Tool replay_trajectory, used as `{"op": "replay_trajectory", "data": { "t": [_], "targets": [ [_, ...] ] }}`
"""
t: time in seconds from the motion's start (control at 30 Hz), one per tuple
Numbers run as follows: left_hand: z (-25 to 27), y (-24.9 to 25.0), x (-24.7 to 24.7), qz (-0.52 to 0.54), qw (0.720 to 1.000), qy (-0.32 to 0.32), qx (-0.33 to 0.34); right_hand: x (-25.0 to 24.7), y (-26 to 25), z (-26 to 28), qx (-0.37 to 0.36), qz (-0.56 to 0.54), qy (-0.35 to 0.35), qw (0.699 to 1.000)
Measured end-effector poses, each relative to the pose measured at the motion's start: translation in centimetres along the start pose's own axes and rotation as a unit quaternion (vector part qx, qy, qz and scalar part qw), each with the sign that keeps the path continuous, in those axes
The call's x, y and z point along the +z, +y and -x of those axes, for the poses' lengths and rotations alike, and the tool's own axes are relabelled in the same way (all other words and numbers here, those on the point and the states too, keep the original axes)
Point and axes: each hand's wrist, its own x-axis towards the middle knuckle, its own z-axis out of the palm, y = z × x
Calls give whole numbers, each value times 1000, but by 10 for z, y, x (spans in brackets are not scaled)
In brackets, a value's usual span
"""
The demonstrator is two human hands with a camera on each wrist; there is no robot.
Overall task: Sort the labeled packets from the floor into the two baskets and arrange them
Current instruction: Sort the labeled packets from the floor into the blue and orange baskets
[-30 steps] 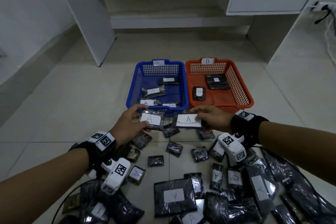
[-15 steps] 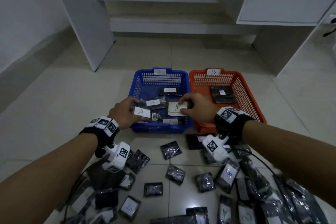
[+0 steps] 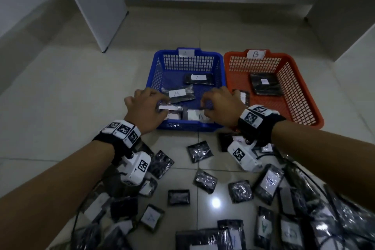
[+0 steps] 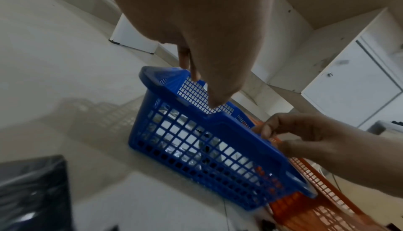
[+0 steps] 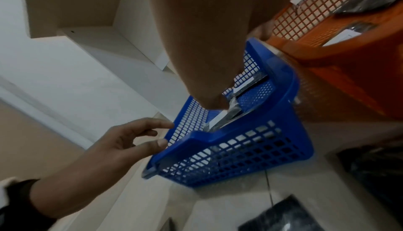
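Left hand (image 3: pixel 145 105) is over the near-left corner of the blue basket (image 3: pixel 220 67), fingers loosely spread in the right wrist view and gripping nothing I can see; a packet (image 3: pixel 169 107) lies just under its fingertips, contact unclear. Right hand (image 3: pixel 222 105) hovers over the near-right part of the same basket, fingers curled; whether it pinches the packet edge below it I cannot tell.

Packets: thin dark plastic sleeves with white paper labels. Judged light, floppy and slick, so they likely slide and overlap; best pinched at a corner or short edge, label up.

An "A" packet (image 3: pixel 179 95) lies mid-basket, another labelled one (image 3: pixel 197 115) at 6 o'clock against the front wall, one more (image 3: pixel 198 78) toward 12. The orange basket (image 3: pixel 300 87), tagged B, sits touching the blue one at 3 o'clock and holds a large dark packet (image 3: pixel 265 84) plus a smaller one, half hidden by the right hand.

Room: both hands are crowded along the front wall, and the mesh sides could snag corners. The far half of the blue basket is mostly bare, so there is space to spread packets toward 12. The floor (image 3: pixel 71 97) at 6 o'clock is strewn with unsorted packets (image 3: pixel 199 151), so most sorting looks undone.
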Motion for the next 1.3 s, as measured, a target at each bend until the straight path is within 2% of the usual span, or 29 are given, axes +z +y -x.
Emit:
{"op": "replay_trajectory", "data": {
  "t": [0.07, 0.13, 0.2, 0.3, 0.37, 0.4, 0.5, 0.57, 0.67, 0.73, 0.87, 0.97, 1.1, 1.2, 1.3],
  "targets": [
    [17, 0, -6, 61, 996, 43, 43, 2, -5, 16, -28, -41, 58, 997],
    [42, 4, -12, 105, 990, 34, 91, 8, -16, 40, -84, -115, 95, 985],
    [67, 9, -11, 88, 991, -24, 93, 19, -29, 68, -146, -144, 57, 977],
    [87, 8, 7, -11, 982, -183, 54, 48, -40, 96, -187, -66, -68, 978],
    [91, 6, 17, -53, 963, -259, 51, 68, -42, 106, -177, -22, -133, 975],
    [91, 5, 21, -78, 958, -270, 58, 76, -42, 111, -170, -12, -145, 975],
    [92, 8, 29, -173, 950, -252, 71, 87, -41, 120, -144, -5, -158, 977],
    [93, 11, 32, -197, 945, -252, 70, 89, -39, 122, -125, -17, -158, 979],
    [93, 13, 33, -181, 947, -256, 64, 88, -33, 121, -75, -102, -159, 979],
    [93, 16, 30, -167, 949, -259, 61, 85, -26, 118, -36, -186, -161, 969],
    [94, 21, 19, -96, 967, -232, 39, 76, -15, 112, 27, -374, -190, 907],
    [97, 21, 11, -26, 976, -216, 27, 73, -7, 111, 64, -421, -201, 882],
    [99, 25, -4, 95, 970, -221, 30, 66, -5, 114, 125, -501, -225, 826],
    [100, 33, -12, 187, 954, -235, -3, 57, -6, 117, 131, -500, -228, 825],
    [102, 41, -19, 305, 907, -279, -85, 47, -7, 123, 129, -488, -226, 833]
  ]
}}
